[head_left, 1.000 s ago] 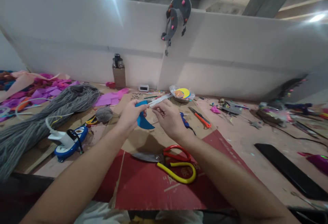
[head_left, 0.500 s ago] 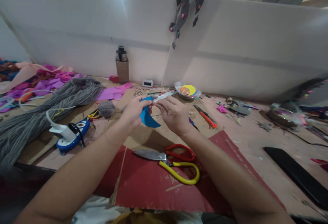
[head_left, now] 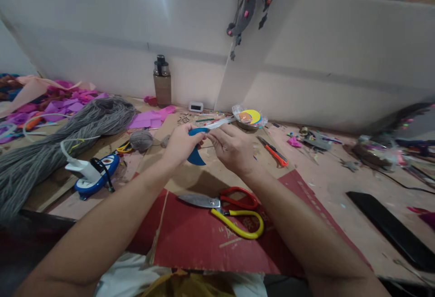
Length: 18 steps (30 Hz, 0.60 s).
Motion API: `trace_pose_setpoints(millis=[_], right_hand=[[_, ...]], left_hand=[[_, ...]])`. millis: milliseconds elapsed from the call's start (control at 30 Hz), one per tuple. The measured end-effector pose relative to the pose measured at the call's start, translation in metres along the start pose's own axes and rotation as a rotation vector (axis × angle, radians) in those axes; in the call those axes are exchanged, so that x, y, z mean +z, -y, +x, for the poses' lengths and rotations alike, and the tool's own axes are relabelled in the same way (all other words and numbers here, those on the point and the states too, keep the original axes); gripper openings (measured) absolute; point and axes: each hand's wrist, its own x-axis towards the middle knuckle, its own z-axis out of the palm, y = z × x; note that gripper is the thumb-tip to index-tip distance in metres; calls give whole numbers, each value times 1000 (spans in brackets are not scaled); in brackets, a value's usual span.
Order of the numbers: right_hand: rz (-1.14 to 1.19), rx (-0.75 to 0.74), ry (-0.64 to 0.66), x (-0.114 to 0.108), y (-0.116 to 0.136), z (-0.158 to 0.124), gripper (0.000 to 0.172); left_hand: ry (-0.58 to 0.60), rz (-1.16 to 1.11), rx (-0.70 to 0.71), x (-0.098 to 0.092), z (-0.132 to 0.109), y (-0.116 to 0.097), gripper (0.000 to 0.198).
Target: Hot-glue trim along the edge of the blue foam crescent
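Note:
My left hand [head_left: 180, 145] is closed on a blue crescent-shaped piece [head_left: 196, 156], thin like felt or paper, whose pointed end hangs down. Close on its right, my right hand [head_left: 233, 148] has thumb and fingers pinched together at the crescent's upper edge. A whitish, see-through strip [head_left: 220, 123] runs from there behind the right hand; what exactly the fingertips grip is hidden. Below both hands, scissors [head_left: 213, 202] with one red and one yellow handle lie on a red cardboard sheet [head_left: 190, 247].
An orange utility knife [head_left: 277, 155] lies to the right, beyond it a bowl with a yellow crescent [head_left: 252, 116]. Grey yarn [head_left: 84, 129] and a blue power strip [head_left: 98, 179] are on the left. A bottle [head_left: 162, 84] stands behind; a black phone-like slab [head_left: 387, 229] lies right.
The blue crescent has turned between my hands, its tip now further left and less of it showing. Both hands stay close together, and the view has shifted slightly.

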Motion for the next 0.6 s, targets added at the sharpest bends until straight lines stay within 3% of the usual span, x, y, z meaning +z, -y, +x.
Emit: trace_pose_setpoints(millis=[233, 600], right_hand=[[33, 91, -68, -8, -6, 5, 28], [575, 311, -49, -4, -17, 16, 16]], left_hand=[[65, 121, 12, 4, -9, -12, 4], [259, 56, -28, -5, -1, -11, 13]])
